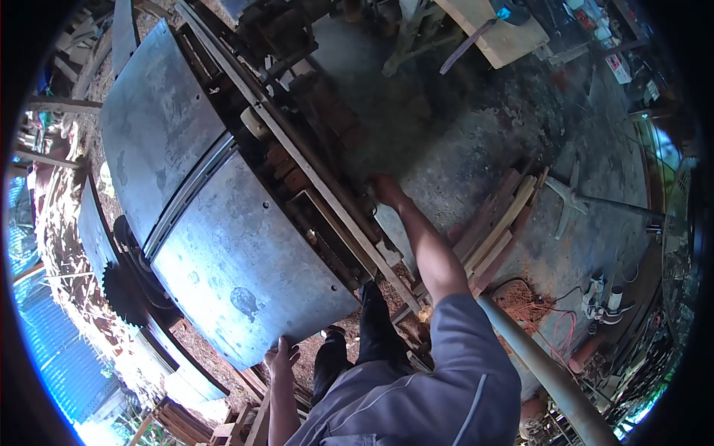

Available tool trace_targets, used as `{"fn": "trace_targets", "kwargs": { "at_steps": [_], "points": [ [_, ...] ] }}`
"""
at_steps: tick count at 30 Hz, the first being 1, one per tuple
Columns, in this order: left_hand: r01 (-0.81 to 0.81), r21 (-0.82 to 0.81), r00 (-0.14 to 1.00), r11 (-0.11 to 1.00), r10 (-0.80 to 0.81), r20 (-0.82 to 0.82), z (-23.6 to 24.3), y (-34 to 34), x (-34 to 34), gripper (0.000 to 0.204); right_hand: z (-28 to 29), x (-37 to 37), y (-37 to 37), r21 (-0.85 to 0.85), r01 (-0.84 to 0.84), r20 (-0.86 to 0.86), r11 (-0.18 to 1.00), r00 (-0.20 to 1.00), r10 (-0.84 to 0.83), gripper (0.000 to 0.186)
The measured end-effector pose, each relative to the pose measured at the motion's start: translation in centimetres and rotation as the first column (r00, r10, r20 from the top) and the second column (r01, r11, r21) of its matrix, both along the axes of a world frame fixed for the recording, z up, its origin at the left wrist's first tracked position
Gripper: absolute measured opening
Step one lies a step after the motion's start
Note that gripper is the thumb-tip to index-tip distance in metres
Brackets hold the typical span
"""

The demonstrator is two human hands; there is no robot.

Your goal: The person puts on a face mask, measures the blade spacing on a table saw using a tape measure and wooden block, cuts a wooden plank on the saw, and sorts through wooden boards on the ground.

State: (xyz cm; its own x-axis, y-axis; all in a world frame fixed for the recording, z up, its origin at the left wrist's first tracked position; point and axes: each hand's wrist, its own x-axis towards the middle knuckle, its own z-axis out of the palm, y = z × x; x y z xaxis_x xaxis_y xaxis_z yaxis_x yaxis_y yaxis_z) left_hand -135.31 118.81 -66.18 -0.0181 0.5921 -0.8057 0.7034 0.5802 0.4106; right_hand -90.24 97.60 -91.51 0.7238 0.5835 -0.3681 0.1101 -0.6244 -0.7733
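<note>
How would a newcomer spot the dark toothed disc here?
Start at the big grey metal tabletop, with the person's left hand at its near edge. Look just past its left side for the dark toothed disc. Its jagged rim sets it apart from its neighbours.

Right arm (433,256) extended forward, right hand (385,191) shadowed, left hand (280,359) lower

The metal machine table (216,253) is silver-grey, mottled with darker blotches; the shirt (439,386) is slate-grey with pale piping; the trousers (379,327) black.
</note>
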Motion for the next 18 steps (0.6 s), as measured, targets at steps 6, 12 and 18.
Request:
{"fn": "trace_targets", "kwargs": {
  "at_steps": [6,12,18],
  "points": [
    [0.014,0.003,1.0,1.0,-0.014,-0.013,0.7,-0.4,1.0,0.039,7.5,-3.3,-4.0,0.174,0.097,0.06,0.98,0.992,-0.109,0.017],
    [0.02,-0.058,1.0,0.998,-0.02,0.012,-1.1,0.4,0.2,0.039,6.9,-6.2,-3.9,-0.037,0.063,0.175,0.997,0.983,-0.056,0.027],
    [-0.025,-0.012,0.999,1.0,0.025,0.031,-0.8,0.1,-0.3,0.033,7.0,-5.4,-3.0,-0.006,-0.033,0.038,0.999,0.999,0.033,0.025]
  ]
}}
